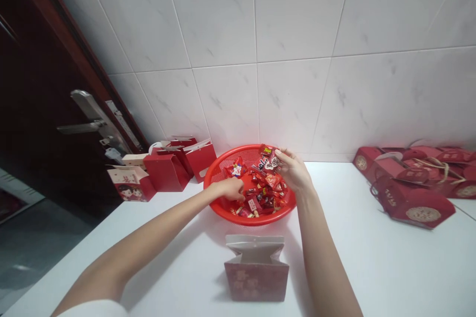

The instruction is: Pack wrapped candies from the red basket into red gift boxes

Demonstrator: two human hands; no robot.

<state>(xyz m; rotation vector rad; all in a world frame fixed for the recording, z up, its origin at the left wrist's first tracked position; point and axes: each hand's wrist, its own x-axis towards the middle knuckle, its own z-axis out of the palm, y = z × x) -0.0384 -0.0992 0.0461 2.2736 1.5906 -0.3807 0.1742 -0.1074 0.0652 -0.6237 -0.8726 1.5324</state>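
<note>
A red plastic basket (212,204) with perforated sides holds many small wrapped candies (273,182), mostly red. Inside it on the left, my left hand (231,189) has its fingers curled down among the wrappers; whatever they grip is hidden. Over the basket's right rim, my right hand (295,171) is closed on several wrapped candies (268,159), held up above the others. Nearest to me stands a dusky red paper gift bag (256,281), upright with its top gaping.
At the left stand several red gift bags (167,172), one with cartoon figures (130,185). Red gift boxes (420,205), some with cord handles, are heaped at the right. A tiled wall (290,104) backs the white table (334,237); a dark door (40,69) is at left.
</note>
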